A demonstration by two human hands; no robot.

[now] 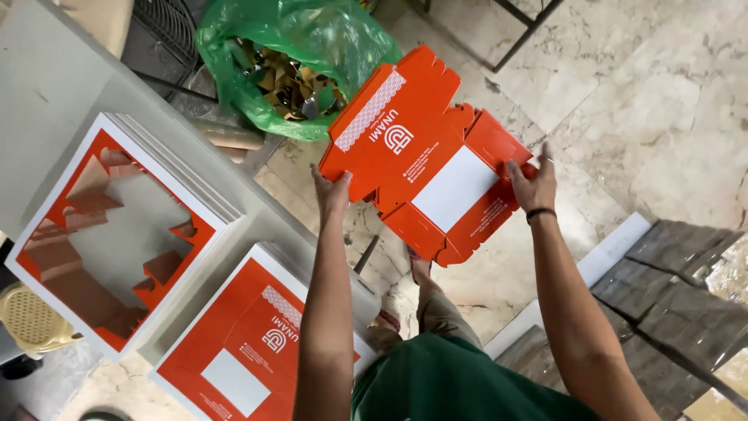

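I hold a flat orange die-cut box blank (425, 148) with a white rectangle and white print out in front of me above the floor. My left hand (331, 189) grips its lower left edge. My right hand (534, 183), with a dark band on the wrist, grips its right flap. On the table to my left lies a stack of printed orange sheets (241, 351) with the same white rectangle. Further left sits a stack of white-bordered leftover sheets (117, 234) whose box shape is punched out.
A green plastic bag (312, 47) full of cardboard scraps stands on the floor ahead. Brown card tubes (230, 136) lie beside it. A grey table (47, 101) runs along the left. Wrapped dark bundles (678, 288) lie at the right on the marble floor. A yellow basket (31, 320) sits low left.
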